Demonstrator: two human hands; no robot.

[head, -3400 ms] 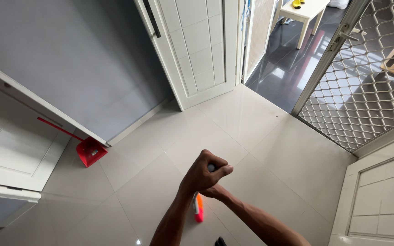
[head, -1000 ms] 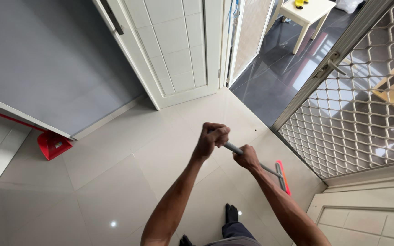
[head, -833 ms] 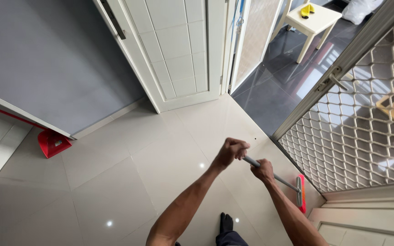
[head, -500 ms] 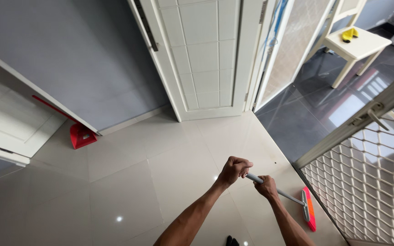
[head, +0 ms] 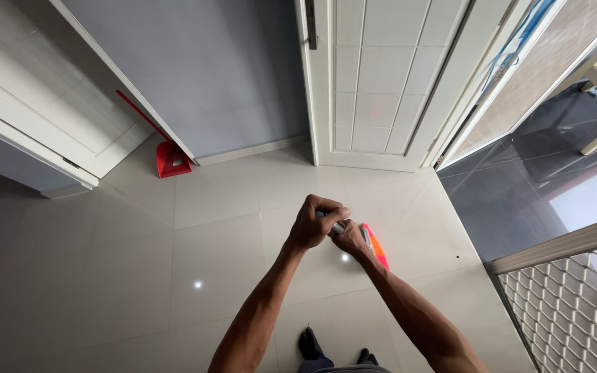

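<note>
Broom rests on glossy beige floor tiles near white door.

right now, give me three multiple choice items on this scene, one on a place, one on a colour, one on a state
1. Where is the dustpan?
A. against the grey wall
B. on the stool
C. by the person's feet

2. What colour is the broom head?
A. blue
B. orange and pink
C. black

3. How is the broom handle held?
A. by neither hand
B. by one hand only
C. by both hands

Answers:
1. A, it leans at the wall's foot, left of the white door.
2. B, bright bristles show by the hands.
3. C, left hand and right hand both close on it.
</note>
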